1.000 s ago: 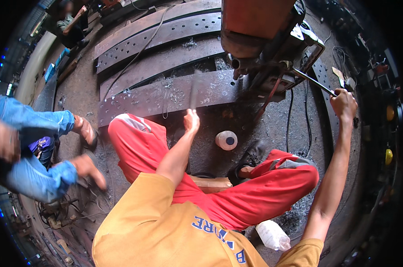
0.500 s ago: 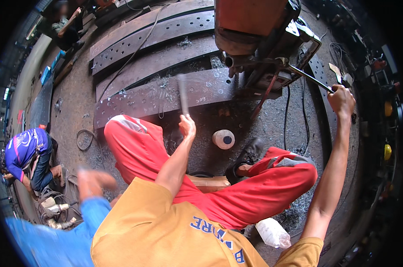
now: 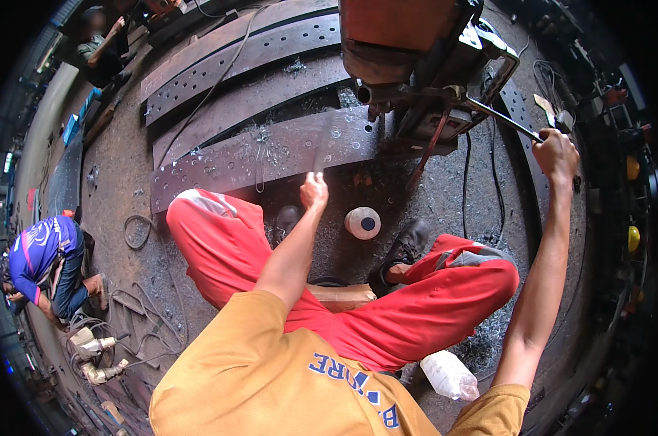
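My left hand (image 3: 314, 191) is closed around the end of a thin greyish stick (image 3: 325, 144), smeared by motion; its exact kind does not show. The stick points away from me, over the nearest drilled steel plate (image 3: 220, 171). At the right, my right hand (image 3: 556, 155) grips the outer end of a long metal lever (image 3: 505, 120). That lever runs into the side of a drilling machine (image 3: 416, 80), which stands on the plates. Metal shavings (image 3: 262, 136) are scattered on the steel around the holes.
A white round container (image 3: 362, 223) stands between my feet, and a clear plastic bottle (image 3: 449, 376) lies by my right thigh. Black cables (image 3: 467, 185) hang below the machine. At the left, a person in purple (image 3: 44, 251) bends near coiled cables and plugs (image 3: 96, 356).
My left hand has moved right and slightly forward with the stick. My right hand stays on the lever, almost unmoved. A person in blue at the lower left has gone out of view.
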Motion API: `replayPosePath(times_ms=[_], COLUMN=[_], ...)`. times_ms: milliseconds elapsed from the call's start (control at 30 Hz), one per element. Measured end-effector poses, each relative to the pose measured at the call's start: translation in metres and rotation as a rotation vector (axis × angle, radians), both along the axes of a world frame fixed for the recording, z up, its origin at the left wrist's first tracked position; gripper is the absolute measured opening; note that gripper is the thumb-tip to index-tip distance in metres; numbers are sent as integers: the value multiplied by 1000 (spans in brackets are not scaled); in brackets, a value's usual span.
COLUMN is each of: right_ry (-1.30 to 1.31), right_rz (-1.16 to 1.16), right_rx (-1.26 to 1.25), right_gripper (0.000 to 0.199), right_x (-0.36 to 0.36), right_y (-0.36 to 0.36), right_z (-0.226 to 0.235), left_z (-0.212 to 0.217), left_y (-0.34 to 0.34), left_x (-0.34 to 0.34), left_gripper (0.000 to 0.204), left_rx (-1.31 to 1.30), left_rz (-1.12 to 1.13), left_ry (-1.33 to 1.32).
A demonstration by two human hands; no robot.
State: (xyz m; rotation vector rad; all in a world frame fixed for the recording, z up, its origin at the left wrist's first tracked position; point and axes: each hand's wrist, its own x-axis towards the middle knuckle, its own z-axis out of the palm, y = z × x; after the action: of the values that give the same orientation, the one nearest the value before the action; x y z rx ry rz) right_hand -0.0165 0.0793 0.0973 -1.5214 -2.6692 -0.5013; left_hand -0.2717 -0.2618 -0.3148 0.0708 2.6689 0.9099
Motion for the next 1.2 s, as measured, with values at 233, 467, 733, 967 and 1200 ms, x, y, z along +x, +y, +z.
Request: replayPosePath(times_ms=[233,467,733,967,1200], right_ry=[43,-1,-13,35,-10], right_rz=[35,22,15,33,14], right_rx=[36,19,33,62,42], right_gripper=[23,26,26,23,25], right_x=[9,1,3,6,-2], right_y=[10,7,4,7,0], right_z=[-10,-6,-4,-7,-2], left_z=[22,-4,3,1,-9], left_y=[-1,-21,-65,-70,-75], left_x=[9,-2,5,4,-5], left_gripper=[34,35,31,32,32], left_rx=[137,63,17,131,12], left_rz=[-90,206,199,177,379], left_ry=[148,101,156,173,135])
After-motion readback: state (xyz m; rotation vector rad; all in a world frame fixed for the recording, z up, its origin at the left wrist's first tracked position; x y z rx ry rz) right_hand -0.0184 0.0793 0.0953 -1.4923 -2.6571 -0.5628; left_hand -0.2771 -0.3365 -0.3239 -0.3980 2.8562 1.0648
